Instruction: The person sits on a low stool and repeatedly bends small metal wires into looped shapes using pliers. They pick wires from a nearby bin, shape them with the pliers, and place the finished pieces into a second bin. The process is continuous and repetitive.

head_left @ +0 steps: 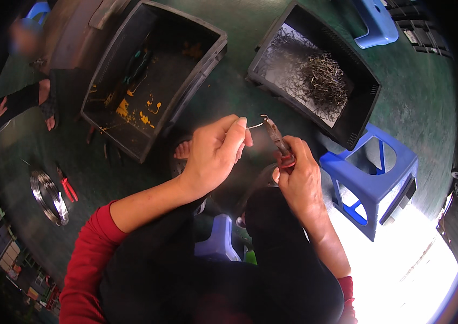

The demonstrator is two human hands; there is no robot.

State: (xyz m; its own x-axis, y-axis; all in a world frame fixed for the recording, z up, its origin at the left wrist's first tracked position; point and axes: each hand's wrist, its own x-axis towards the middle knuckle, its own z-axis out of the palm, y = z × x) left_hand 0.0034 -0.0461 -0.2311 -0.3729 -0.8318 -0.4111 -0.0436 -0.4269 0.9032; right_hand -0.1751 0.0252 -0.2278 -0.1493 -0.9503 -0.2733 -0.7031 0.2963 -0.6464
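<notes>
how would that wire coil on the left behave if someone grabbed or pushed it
The wire coil likely feels springy rather than floppy, since its thin strands form a rounded ring. Its protruding end may snag. Lying flat, it would probably slide rather than roll.

Wkshp: pliers (276, 136), wire coil (45, 196), bin (326, 44)

The scene is viewed from the person's head through a wide fisheye lens, pointed down; the left hand (214, 155) and right hand (301, 175) are framed at close range, the floor (419, 100) farther off.
</notes>
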